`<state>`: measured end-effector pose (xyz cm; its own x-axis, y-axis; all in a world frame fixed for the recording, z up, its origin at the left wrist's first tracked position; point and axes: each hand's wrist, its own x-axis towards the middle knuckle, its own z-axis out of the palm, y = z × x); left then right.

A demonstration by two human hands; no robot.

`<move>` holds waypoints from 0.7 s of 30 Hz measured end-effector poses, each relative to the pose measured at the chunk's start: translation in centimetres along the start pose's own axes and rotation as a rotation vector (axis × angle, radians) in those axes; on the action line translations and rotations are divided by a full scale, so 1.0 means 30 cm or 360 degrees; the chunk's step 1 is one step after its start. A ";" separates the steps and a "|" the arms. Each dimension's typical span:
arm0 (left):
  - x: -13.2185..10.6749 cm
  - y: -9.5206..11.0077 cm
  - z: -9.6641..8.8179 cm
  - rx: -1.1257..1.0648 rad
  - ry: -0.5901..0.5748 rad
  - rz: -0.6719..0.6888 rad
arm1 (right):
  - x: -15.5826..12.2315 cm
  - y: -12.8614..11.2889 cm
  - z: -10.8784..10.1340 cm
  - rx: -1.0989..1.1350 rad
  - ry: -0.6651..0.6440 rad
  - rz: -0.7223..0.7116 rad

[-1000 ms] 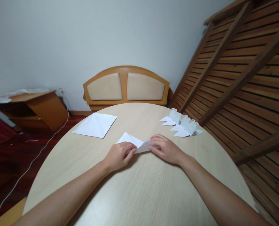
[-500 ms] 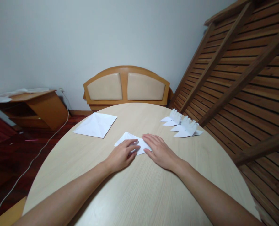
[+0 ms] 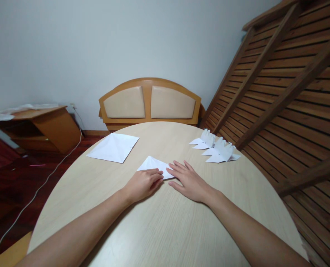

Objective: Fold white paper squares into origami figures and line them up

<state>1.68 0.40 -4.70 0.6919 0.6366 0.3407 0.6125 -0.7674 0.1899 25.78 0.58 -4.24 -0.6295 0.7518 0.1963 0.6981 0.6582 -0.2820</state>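
Note:
A folded white sheet of paper [image 3: 153, 162] lies on the table in front of me, its near part hidden beneath my fingers. At its near edge my left hand [image 3: 144, 183] is closed, fingers bent together and pinching the paper. My right hand [image 3: 187, 181] rests flat over the paper's right end with its fingers spread, holding nothing. Several folded white paper figures [image 3: 220, 151] with pointed tips stand in a row to the right, apart from my hands.
A stack of white paper sheets [image 3: 111, 148] lies on the round table [image 3: 165, 230] at the left. Beyond the table stands a padded headboard [image 3: 148, 100]. A slatted wooden frame [image 3: 293, 104] leans at the right; a desk [image 3: 53, 129] stands at the left.
My left fingers have closed together on the paper's near edge. The fingers of my right hand have spread apart. The paper's left corner is now more covered.

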 end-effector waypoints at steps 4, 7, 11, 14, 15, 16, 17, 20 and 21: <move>0.001 0.010 -0.014 0.0013 0.0118 -0.0057 | 0.027 -0.009 -0.007 -0.0005 0.0211 -0.0088; -0.007 0.003 -0.039 0.0013 0.0282 -0.0107 | 0.035 -0.008 -0.022 0.0068 0.0378 -0.0081; -0.015 -0.021 -0.079 -0.0103 0.0429 -0.0280 | 0.023 0.009 -0.051 0.0163 0.0563 -0.0038; -0.003 -0.029 -0.104 -0.0430 0.0581 -0.0541 | 0.012 0.017 -0.063 0.0360 0.0676 0.0053; 0.003 -0.030 -0.109 -0.0597 0.0659 -0.0618 | 0.011 0.017 -0.065 0.0480 0.0696 0.0101; 0.010 -0.029 -0.111 -0.0784 0.0738 -0.0684 | 0.011 0.015 -0.065 0.0616 0.0706 0.0154; 0.018 -0.028 -0.111 -0.0984 0.0806 -0.0736 | 0.012 0.012 -0.064 0.0761 0.0709 0.0208; 0.035 -0.025 -0.096 -0.1496 0.0853 -0.0851 | 0.016 0.001 -0.055 0.1135 0.0691 0.0309; 0.038 -0.024 -0.088 -0.1592 0.0831 -0.0875 | 0.018 -0.001 -0.051 0.1234 0.0682 0.0324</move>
<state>1.01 1.47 -2.01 0.0634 0.9593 0.2751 0.0555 -0.2786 0.9588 25.95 1.02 -2.68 -0.2305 0.9032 0.3622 0.2590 0.4157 -0.8718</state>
